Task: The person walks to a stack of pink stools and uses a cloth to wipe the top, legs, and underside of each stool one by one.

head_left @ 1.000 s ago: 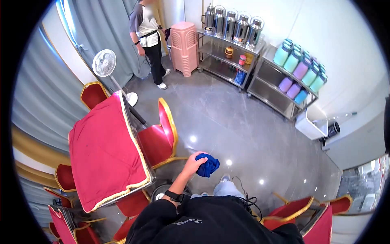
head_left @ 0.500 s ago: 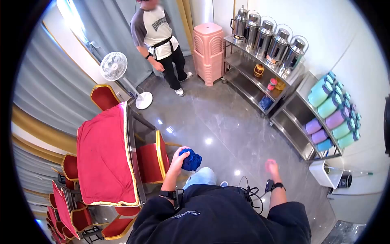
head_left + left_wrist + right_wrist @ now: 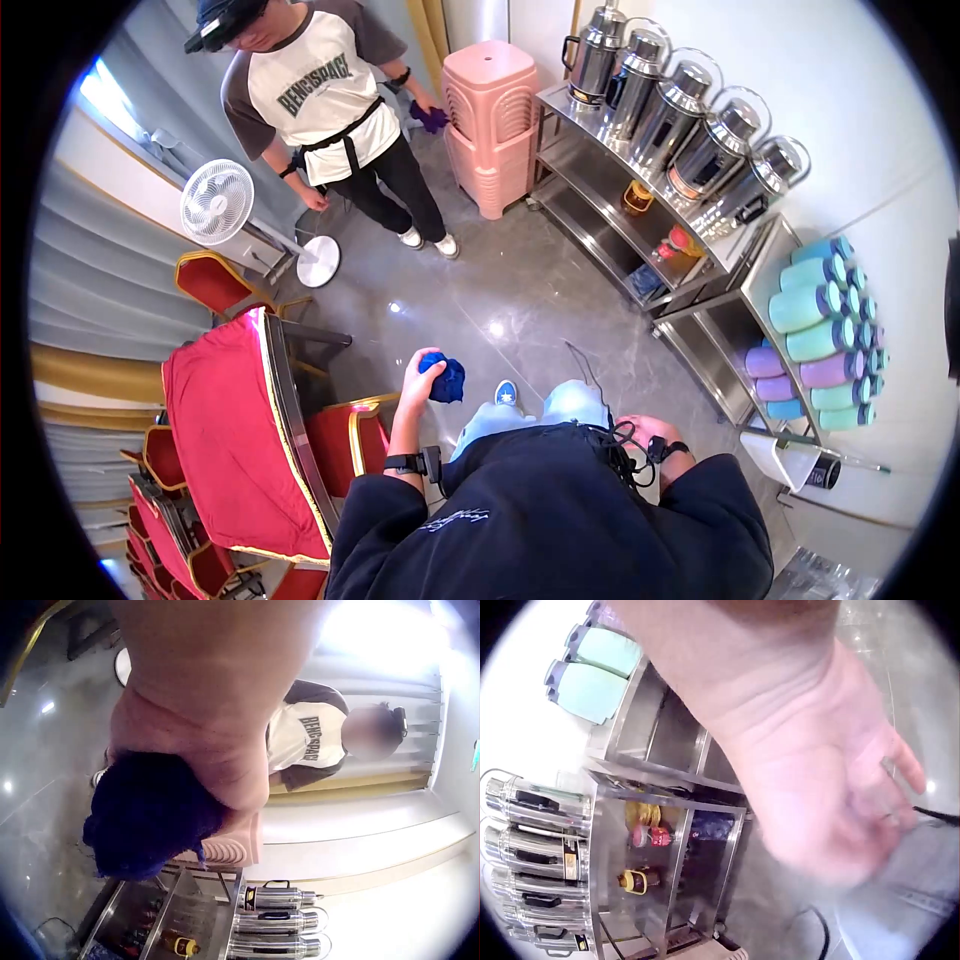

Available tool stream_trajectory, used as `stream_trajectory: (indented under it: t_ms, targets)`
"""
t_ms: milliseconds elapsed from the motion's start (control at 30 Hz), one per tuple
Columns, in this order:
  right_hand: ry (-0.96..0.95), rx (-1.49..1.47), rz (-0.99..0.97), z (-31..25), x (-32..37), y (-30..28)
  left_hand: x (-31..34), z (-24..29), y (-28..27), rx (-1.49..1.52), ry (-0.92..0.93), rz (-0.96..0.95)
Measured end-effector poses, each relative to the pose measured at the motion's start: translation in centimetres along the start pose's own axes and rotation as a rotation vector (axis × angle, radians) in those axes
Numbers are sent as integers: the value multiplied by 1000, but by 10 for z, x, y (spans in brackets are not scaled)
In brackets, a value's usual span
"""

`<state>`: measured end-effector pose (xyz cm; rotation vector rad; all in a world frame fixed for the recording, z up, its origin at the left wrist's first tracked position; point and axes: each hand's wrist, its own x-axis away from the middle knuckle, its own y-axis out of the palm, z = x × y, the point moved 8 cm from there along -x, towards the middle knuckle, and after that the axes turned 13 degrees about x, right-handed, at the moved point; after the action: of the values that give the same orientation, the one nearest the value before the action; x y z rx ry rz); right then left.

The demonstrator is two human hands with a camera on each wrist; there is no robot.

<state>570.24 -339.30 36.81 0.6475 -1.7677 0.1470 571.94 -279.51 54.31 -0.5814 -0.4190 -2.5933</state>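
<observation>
My left hand (image 3: 416,376) grips a crumpled dark blue cloth (image 3: 448,381) out in front of my body, beside a red chair (image 3: 335,445). In the left wrist view the bunched cloth (image 3: 150,817) fills the palm and hides most of the fingers. At my right thigh hangs my right hand (image 3: 645,431), close to some black cables (image 3: 622,455). Seen from the right wrist, that hand (image 3: 821,776) has loosely bent fingers over the jeans and holds nothing.
Ahead stands another person (image 3: 325,100) with a purple cloth (image 3: 430,116), between a white fan (image 3: 218,202) and stacked pink stools (image 3: 488,130). Steel carts at right hold several thermoses (image 3: 685,125) and coloured jugs (image 3: 800,300). A red-covered table (image 3: 235,440) is left.
The view has moved nearer the other person and the carts. My right hand came into sight, then dropped back to my thigh. The blue cloth stays in my left hand.
</observation>
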Motion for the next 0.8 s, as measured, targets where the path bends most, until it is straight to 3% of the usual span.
stream_trajectory:
  t_ms: [67, 167, 267, 333, 400, 600, 633, 733, 800]
  targets:
    - [-219, -78, -79, -62, 25, 7, -25, 9, 12, -51, 50, 43]
    - [-246, -61, -33, -85, -47, -41, -45, -1, 30, -37, 112, 103]
    - [-111, 16, 109, -140, -35, -71, -50, 11, 71, -27, 150, 229]
    - [-270, 210, -8, -135, -83, -110, -59, 30, 99, -112, 289, 242]
    - [-231, 95, 180, -139, -81, -139, -62, 71, 131, -279, 545, 268]
    - [-200, -77, 458, -151, -61, -179, -51, 224, 241, -358, 977, -24]
    - [-295, 45, 340, -124, -99, -200, -41, 240, 250, -339, 1038, -47]
    - [-91, 101, 225, -83, -125, -198, -16, 273, 270, -291, 1296, -120]
    - [-91, 44, 264, -75, -123, -193, 2, 287, 284, -206, 1457, -197]
